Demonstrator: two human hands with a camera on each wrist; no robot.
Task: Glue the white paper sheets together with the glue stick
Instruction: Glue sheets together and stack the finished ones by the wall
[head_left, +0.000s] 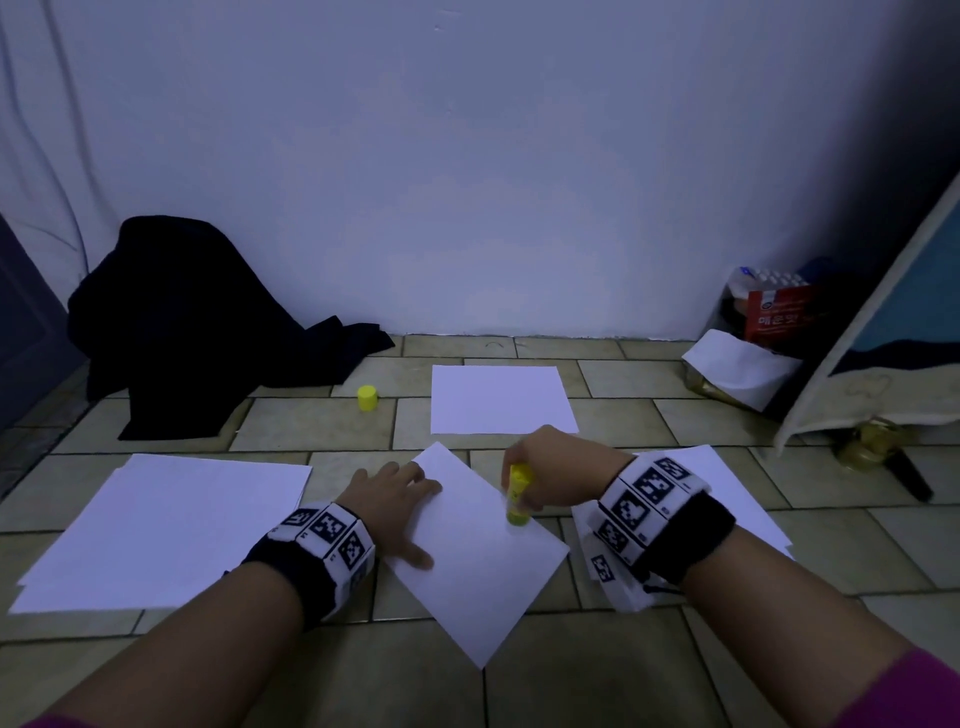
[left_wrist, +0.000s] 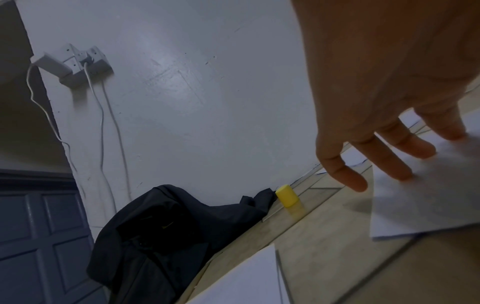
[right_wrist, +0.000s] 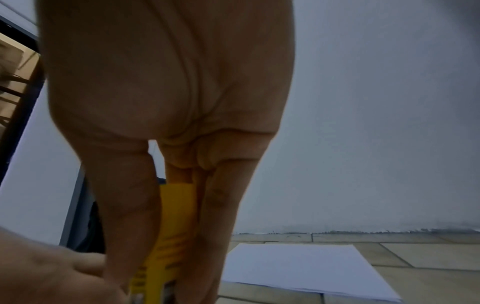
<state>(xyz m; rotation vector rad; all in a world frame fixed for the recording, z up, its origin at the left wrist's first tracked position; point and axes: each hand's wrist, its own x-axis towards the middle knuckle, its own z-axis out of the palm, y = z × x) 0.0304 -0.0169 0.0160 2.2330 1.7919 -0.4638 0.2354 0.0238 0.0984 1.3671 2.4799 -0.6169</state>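
A white paper sheet (head_left: 478, 561) lies turned at an angle on the tiled floor in front of me. My left hand (head_left: 395, 499) lies flat on its left edge, fingers (left_wrist: 394, 164) spread and straight. My right hand (head_left: 550, 470) grips a yellow glue stick (head_left: 517, 493) upright, its lower end down on the sheet's right part. In the right wrist view the glue stick (right_wrist: 171, 236) runs between thumb and fingers. The yellow cap (head_left: 367, 398) stands apart on the floor, seen also as the cap (left_wrist: 287, 195) from the left wrist.
A stack of white sheets (head_left: 161, 525) lies to the left, another sheet (head_left: 501, 397) ahead, more paper (head_left: 727, 499) under my right wrist. A dark cloth (head_left: 197, 322) is heaped against the wall at left. Packages (head_left: 769, 317) and a leaning board (head_left: 883, 322) stand at right.
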